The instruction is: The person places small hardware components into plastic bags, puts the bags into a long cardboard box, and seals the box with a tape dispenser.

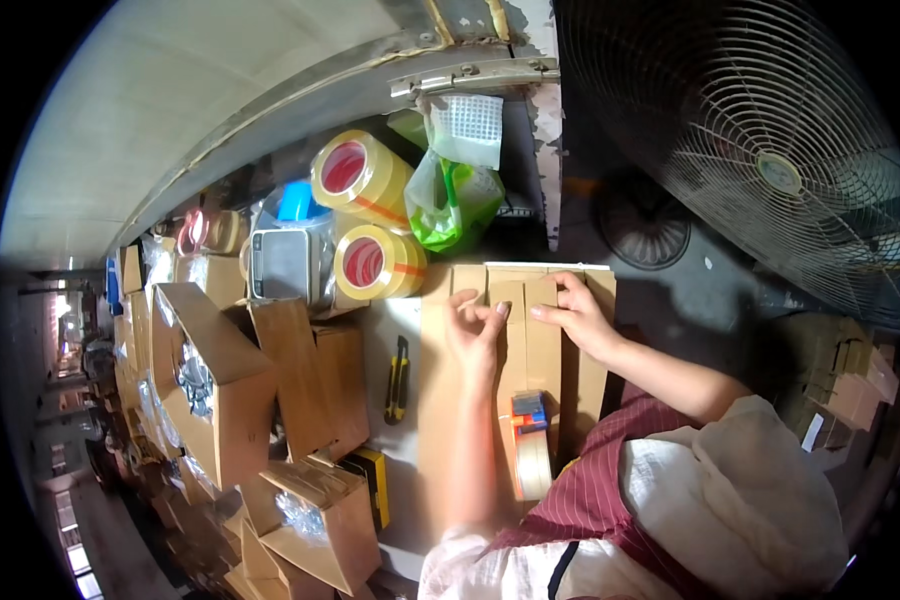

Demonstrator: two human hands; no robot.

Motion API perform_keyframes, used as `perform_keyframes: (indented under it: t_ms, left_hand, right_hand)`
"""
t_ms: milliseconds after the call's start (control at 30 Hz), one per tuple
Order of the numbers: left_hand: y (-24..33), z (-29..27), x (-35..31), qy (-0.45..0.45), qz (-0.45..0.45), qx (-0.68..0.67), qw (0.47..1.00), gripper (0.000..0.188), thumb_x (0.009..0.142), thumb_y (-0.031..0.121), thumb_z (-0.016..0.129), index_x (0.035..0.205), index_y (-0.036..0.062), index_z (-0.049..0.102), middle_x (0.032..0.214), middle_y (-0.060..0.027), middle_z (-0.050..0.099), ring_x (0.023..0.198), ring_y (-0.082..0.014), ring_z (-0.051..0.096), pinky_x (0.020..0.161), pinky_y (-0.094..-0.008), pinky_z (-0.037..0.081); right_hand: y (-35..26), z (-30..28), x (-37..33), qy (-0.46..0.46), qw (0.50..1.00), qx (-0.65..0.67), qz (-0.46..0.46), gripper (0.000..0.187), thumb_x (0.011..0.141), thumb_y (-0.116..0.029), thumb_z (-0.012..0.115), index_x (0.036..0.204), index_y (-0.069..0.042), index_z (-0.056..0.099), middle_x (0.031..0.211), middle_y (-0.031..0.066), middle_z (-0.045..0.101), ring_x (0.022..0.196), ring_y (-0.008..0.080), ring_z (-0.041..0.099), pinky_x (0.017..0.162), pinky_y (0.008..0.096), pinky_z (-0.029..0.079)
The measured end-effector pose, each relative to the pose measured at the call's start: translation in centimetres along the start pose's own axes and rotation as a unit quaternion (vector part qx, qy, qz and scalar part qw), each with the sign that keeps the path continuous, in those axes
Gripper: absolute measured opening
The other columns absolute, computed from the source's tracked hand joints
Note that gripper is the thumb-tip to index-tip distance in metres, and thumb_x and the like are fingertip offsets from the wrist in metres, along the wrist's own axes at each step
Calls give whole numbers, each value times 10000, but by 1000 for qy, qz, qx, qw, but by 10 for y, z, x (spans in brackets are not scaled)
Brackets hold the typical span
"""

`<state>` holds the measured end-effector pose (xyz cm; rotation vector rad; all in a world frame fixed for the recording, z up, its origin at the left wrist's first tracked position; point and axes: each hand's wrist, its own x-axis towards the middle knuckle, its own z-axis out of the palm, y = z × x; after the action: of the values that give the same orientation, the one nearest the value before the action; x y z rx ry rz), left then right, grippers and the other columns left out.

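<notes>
Currently, our left hand (477,332) and right hand (582,322), thumbs and fingers parted, are over the cardboard carton (544,355) right of centre; left of it, our pale worktop (378,335) bears a yellow-black knife (397,382). A caged fan (778,172) fills the upper right.

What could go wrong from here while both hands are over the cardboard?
The tape dispenser lies on the cardboard near the left forearm; it might slide if the cardboard is tilted.
The yellow-and-black cutter lies left of that forearm, so a sideways sweep could knock it; I can't tell whether its blade is out.
The upper tape roll sits above the lower roll and might topple if bumped.
</notes>
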<state>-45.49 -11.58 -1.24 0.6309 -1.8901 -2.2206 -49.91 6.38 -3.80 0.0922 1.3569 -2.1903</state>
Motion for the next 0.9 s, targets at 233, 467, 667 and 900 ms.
perform_keyframes:
  t_ms: [233,467,667,900]
  left_hand:
    - [-13,-14,2,-35,94,271,957,308,1003,172,681,1290,85,610,927,-150,673,1000,-271,637,934,-399,504]
    - [31,16,-35,-45,52,459,886,339,1096,283,484,1242,55,688,1193,-261,629,1287,-417,485,1067,-476,429]
    - [40,38,-46,-5,-86,331,940,331,1096,285,550,1121,-15,686,1316,-203,659,1167,-223,635,1018,-373,484]
    - [54,61,-53,-19,-221,176,959,182,1035,201,673,1086,34,622,1028,-33,647,1182,-150,580,1023,-294,417]
  right_hand:
    - [-23,-21,-11,-14,915,-387,-116,503,943,-243,764,1401,-143,582,954,84,623,820,207,629,770,338,521]
    - [-39,-4,-51,-39,832,-551,-45,518,1007,-480,630,1383,-125,591,1255,244,571,1011,462,686,848,515,595]
    - [-36,-21,-69,-19,902,-423,-86,466,995,-339,718,1345,-50,613,1208,135,576,946,197,635,653,288,576]
    - [-33,-45,-87,21,972,-232,-21,371,929,-203,799,1215,-44,623,1031,66,654,978,151,653,781,292,520]
